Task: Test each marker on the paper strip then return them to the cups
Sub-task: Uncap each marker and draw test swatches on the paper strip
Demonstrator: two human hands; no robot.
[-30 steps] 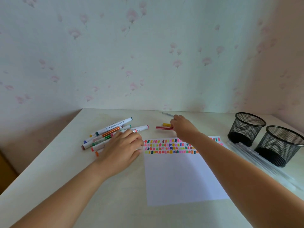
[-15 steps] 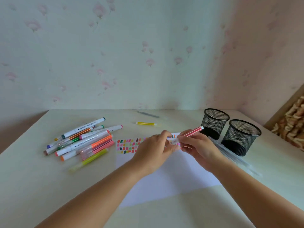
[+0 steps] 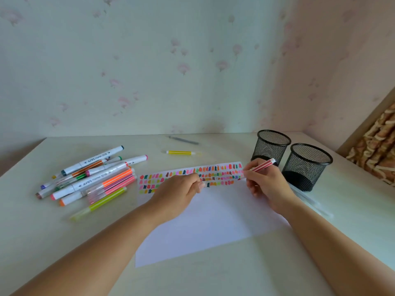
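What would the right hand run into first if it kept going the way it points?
Its red marker slants down-left, tip about on the paper. Sliding on leftward, the right hand would probably meet the left hand, which pinches a pale cap; depth is unclear.

Both my bare forearms reach forward. My left hand [image 3: 181,194], knuckles up, pinches a pale cap [image 3: 202,184]; my right hand [image 3: 267,184] grips a red-striped marker [image 3: 264,165] in writing pose.
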